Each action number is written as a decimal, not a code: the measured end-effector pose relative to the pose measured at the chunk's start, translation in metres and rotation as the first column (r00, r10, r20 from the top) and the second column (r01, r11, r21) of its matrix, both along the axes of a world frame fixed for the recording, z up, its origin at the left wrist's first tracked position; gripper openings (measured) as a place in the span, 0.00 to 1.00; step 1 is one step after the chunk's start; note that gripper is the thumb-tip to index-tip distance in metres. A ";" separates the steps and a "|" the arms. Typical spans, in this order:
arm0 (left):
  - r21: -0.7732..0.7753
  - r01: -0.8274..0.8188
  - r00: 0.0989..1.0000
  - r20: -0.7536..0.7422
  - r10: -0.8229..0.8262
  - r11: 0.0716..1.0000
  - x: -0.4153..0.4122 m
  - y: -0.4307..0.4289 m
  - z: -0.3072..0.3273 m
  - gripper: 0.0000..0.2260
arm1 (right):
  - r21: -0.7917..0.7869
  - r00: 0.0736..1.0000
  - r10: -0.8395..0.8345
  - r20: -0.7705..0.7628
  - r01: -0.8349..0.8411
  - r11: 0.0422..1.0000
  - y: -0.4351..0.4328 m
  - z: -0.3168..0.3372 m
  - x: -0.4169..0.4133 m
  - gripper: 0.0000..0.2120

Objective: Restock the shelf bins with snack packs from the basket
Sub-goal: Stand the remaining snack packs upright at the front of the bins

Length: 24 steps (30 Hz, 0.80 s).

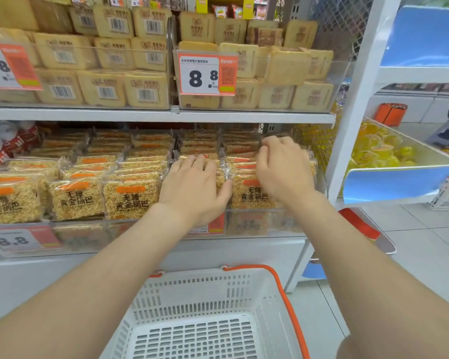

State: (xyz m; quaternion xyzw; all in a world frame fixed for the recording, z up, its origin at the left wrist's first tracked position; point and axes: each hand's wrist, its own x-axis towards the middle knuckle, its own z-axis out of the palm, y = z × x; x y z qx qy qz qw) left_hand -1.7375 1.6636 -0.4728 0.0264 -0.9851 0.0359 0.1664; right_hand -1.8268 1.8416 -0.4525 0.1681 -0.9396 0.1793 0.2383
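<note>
**Both hands in lower-shelf bin, basket underneath**

L hand (192, 182) lies palm down at centre of frame, fingers straight and close together. It presses flat on the tops of the snack packs (252, 195). Thumb is splayed to the right and touches the front pack's upper left corner.

R hand (283, 169) sits just right of it, centre-right of frame, with fingers bent and tips in among the pack tops further back. Can't tell if it pinches a pack or only touches them. The 2 hands are apart, w/ one row of packs between them.

The packs are clear-wrapped, golden and grainy, w/ orange label strip and dark print. They stand on edge in rows inside the clear-fronted bin (249, 224) on the lower shelf. The neighbour bin (88, 224), centre-left, holds more of the same.

The basket (205, 294) is at bottom centre, below the forearms. It is white slotted plastic w/ an orange handle (290, 314) lying along its right rim, and its slotted floor is in view.

Upper half of frame:
- Pale square packs (106, 92), some w/ barcodes, are stacked on the upper shelf.
- An 8.8 price tag (208, 73) hangs at top centre.
- A 2nd price tag (18, 239) is at lower left.

At right of frame a blue tray (399, 182) tilts forward and holds yellow jelly cups (379, 154). Red-and-white bags (0, 149) sit at the left edge.
</note>
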 end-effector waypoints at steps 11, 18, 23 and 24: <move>-0.053 -0.077 0.992 0.096 0.082 0.996 -0.008 0.009 0.006 0.50 | 0.038 0.985 -0.085 0.153 0.080 0.996 0.015 -0.019 -0.025 0.31; 0.161 0.092 0.995 0.025 -0.097 0.983 0.007 -0.003 0.021 0.35 | -0.043 0.982 0.141 -0.123 -0.147 0.988 -0.005 0.023 0.035 0.08; 0.045 0.246 0.930 -0.294 -0.223 0.968 0.042 -0.012 0.014 0.04 | 0.294 0.962 0.250 0.111 -0.272 0.916 -0.009 0.023 0.058 0.08; 0.046 0.220 0.948 -0.246 -0.202 0.974 0.047 -0.013 0.014 0.03 | 0.362 0.959 0.258 0.121 -0.285 0.888 -0.011 0.018 0.059 0.08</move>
